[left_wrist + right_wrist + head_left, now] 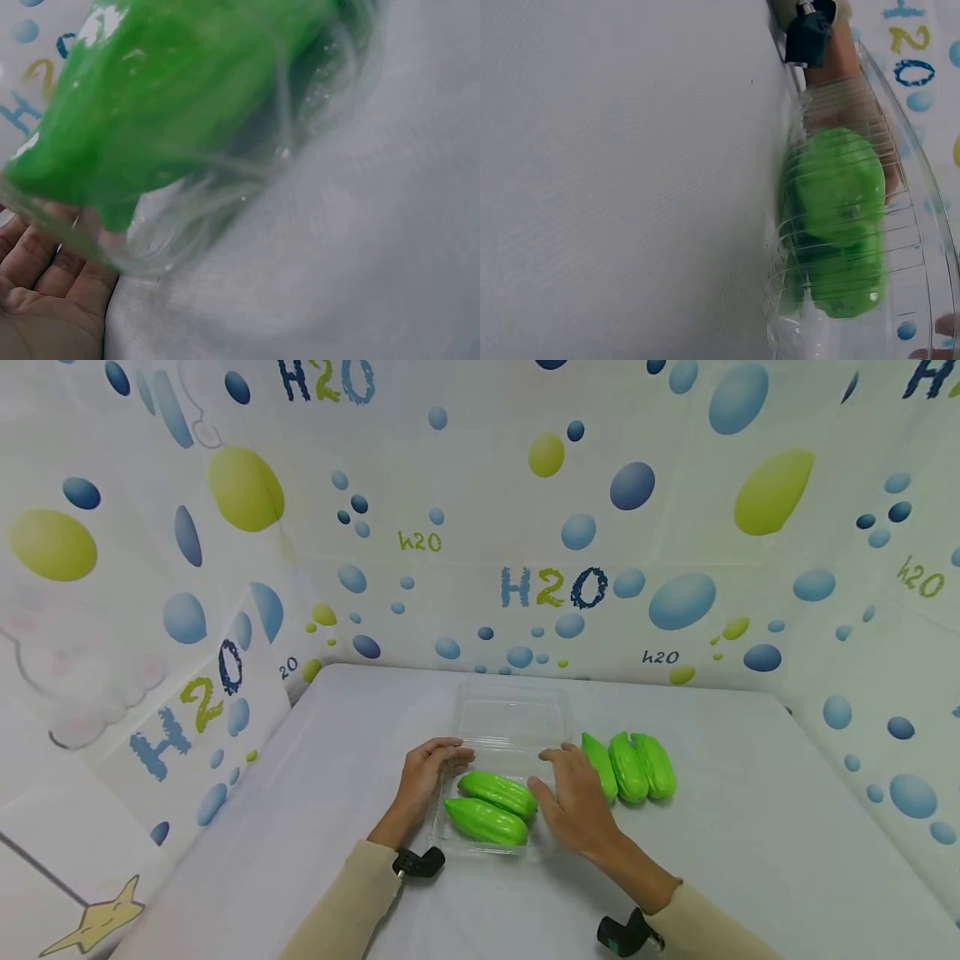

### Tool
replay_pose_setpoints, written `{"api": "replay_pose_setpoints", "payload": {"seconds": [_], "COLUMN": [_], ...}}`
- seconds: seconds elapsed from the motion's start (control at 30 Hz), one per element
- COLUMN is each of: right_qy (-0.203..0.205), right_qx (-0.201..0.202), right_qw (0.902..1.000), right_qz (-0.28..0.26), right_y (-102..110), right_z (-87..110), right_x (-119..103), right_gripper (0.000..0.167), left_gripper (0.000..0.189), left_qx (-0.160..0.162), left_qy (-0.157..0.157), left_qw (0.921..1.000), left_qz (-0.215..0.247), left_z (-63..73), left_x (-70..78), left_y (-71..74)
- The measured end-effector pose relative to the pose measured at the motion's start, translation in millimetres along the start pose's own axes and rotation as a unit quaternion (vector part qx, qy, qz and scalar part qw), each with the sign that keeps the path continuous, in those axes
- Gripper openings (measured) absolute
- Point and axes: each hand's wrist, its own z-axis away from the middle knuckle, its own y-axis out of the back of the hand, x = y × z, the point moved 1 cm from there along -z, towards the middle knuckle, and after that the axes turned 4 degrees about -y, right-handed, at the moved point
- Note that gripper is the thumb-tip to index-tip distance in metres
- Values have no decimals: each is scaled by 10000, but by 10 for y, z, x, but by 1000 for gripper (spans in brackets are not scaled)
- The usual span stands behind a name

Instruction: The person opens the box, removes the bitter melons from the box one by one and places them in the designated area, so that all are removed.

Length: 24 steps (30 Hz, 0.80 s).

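Note:
A clear plastic clamshell box (442,837) lies on the table with its lid (512,714) folded back. Inside its base are two glossy green ribbed fruits, a front one (486,822) and a back one (498,793), shaped like star fruit. At the box's left side is my left hand (427,770), its fingers extended along the wall. My right hand (576,802) is by the right wall, thumb and fingers spread apart with nothing between them. The left wrist view shows the left palm (52,300) facing up beside the box, while fruit (840,187) shows through the box wall in the right wrist view.
Three more green fruits (630,768) lie side by side on the white-covered table (750,827), just right of the right hand and partly behind it. A patterned cloth (465,485) hangs behind the table. Black wrist cameras (418,862) sit at both cuffs.

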Motion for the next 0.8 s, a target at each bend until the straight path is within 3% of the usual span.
{"api": "replay_pose_setpoints", "payload": {"seconds": [0.4, 0.8], "right_qy": [-394, -931], "right_qx": [-283, -815], "right_qw": [9968, 9911], "right_qz": [642, 497], "right_y": [-45, -170], "right_z": [-34, -84], "right_x": [-92, -289], "right_gripper": [44, 50], "left_gripper": [31, 31], "left_qx": [1, -18], "left_qy": [-7, 17], "left_qw": [10000, 10000], "left_qz": [24, -60], "left_z": [-8, 1], "left_x": [-6, -16], "left_y": [8, 13]}}
